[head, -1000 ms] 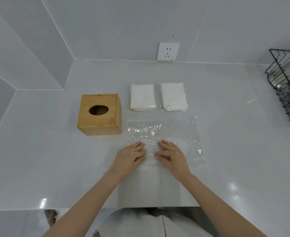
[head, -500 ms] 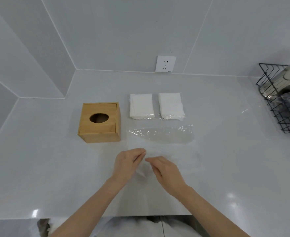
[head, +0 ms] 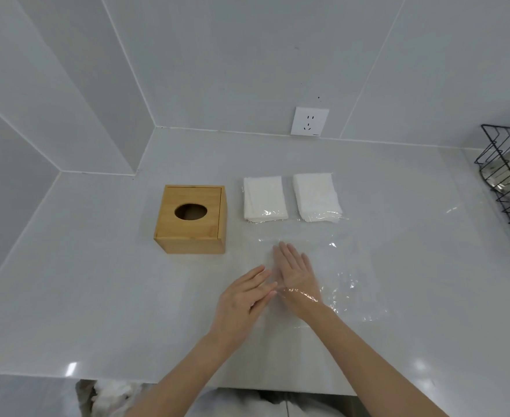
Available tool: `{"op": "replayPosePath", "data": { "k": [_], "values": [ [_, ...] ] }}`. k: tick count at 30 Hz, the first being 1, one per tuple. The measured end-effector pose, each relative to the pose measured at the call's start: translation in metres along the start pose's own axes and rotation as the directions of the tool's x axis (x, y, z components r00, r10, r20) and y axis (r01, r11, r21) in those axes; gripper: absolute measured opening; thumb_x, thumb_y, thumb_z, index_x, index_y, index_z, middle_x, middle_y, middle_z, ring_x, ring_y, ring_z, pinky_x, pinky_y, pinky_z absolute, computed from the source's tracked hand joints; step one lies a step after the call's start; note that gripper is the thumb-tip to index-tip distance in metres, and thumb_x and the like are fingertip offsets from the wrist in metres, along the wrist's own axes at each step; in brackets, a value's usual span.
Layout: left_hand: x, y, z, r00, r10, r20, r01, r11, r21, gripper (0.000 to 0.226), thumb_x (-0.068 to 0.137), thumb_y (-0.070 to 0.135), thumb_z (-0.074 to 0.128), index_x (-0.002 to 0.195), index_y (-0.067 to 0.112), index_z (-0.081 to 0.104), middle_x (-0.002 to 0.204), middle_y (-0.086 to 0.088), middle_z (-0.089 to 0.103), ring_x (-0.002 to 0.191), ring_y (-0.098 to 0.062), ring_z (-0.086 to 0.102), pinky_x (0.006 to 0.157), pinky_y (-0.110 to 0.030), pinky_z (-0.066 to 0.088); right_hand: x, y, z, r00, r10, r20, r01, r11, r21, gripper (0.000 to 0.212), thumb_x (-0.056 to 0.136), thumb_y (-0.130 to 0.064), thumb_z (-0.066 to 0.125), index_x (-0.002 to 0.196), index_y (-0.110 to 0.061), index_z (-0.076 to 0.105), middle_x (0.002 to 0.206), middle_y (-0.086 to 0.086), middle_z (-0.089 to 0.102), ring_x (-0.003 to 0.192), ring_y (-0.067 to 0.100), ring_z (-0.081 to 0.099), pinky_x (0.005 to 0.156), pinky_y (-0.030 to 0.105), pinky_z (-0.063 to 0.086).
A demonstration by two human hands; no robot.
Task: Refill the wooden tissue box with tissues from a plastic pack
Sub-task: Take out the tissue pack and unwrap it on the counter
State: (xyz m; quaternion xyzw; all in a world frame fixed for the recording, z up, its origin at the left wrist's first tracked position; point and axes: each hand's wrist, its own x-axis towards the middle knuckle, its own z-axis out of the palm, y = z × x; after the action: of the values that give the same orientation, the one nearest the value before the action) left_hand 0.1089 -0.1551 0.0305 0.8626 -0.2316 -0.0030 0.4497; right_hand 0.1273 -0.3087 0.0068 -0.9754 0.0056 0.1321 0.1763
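Two tissue stacks (head: 265, 198) (head: 317, 196) lie side by side on the table (head: 97, 281), just right of the wooden tissue box (head: 191, 218), which sits upright with its oval hole facing up. Nearer the person, a clear plastic pack (head: 347, 281) lies flat. The right hand (head: 296, 272) is slid inside it, fingers straight. The left hand (head: 241, 299) rests beside it, fingers relaxed, touching the plastic's edge.

Tissue box (head: 191, 218) shown in honey-brown wood; two tissue stacks (head: 265, 198) in white; wire basket (head: 508, 188) in black; tabletop (head: 97, 266) in pale grey
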Motion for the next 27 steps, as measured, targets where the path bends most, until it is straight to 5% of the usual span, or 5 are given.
{"op": "replayPosePath", "data": {
  "k": [7,11,13,16,27],
  "values": [
    [0.009,0.003,-0.006,0.973,-0.232,0.001,0.231,0.968,-0.097,0.037,0.08,0.039,0.063,0.106,0.014,0.069,0.125,0.01,0.053,0.121,0.002,0.044,0.104,-0.008,0.027,-0.003,-0.001,0.003,0.999,-0.032,0.016,0.033,0.999,-0.036,0.058,0.094,-0.037,0.015,0.147,-0.014,0.011,0.158,0.003,0.004,0.145,0.016,0.001,0.116,0.032,-0.002],
    [0.027,-0.006,-0.007,0.732,-0.674,-0.102,0.61,0.714,-0.344,0.027,0.086,0.016,0.06,0.112,0.007,0.062,0.113,-0.002,0.06,0.1,-0.013,0.057,0.095,-0.027,0.043,-0.008,-0.006,0.005,0.998,0.0,-0.065,-0.002,0.999,-0.038,0.052,0.083,-0.033,0.028,0.116,-0.012,0.063,0.124,0.005,0.063,0.113,0.02,0.061,0.09,0.038,0.051],
    [0.037,-0.011,-0.008,0.599,-0.8,-0.033,0.688,0.534,-0.491,0.027,0.083,0.009,0.063,0.108,0.003,0.06,0.091,-0.011,0.067,0.071,-0.015,0.061,0.073,-0.022,0.053,-0.012,-0.006,0.005,0.997,-0.006,-0.081,0.005,1.0,-0.019,0.045,0.081,-0.031,0.035,0.107,-0.015,0.068,0.111,0.001,0.07,0.1,0.016,0.068,0.077,0.034,0.057],
    [0.045,-0.016,-0.009,0.55,-0.834,0.043,0.698,0.431,-0.572,0.024,0.078,-0.001,0.063,0.102,-0.001,0.059,0.066,-0.011,0.064,0.053,-0.01,0.061,0.052,-0.016,0.051,-0.01,-0.003,0.005,0.986,0.024,-0.166,-0.017,0.999,0.04,0.043,0.079,-0.028,0.037,0.11,-0.012,0.061,0.109,0.004,0.071,0.095,0.017,0.066,0.074,0.025,0.055],
    [0.045,-0.014,-0.012,0.544,-0.831,0.118,0.696,0.369,-0.616,0.023,0.08,-0.001,0.064,0.099,0.01,0.06,0.07,-0.011,0.064,0.066,-0.018,0.064,0.049,-0.013,0.052,0.047,-0.011,0.007,0.932,0.138,-0.335,-0.078,0.98,0.185,0.058,0.087,-0.026,0.027,0.137,0.004,0.032,0.142,0.023,0.04,0.133,0.028,0.025,0.109,0.036,0.023]
  ]
}}
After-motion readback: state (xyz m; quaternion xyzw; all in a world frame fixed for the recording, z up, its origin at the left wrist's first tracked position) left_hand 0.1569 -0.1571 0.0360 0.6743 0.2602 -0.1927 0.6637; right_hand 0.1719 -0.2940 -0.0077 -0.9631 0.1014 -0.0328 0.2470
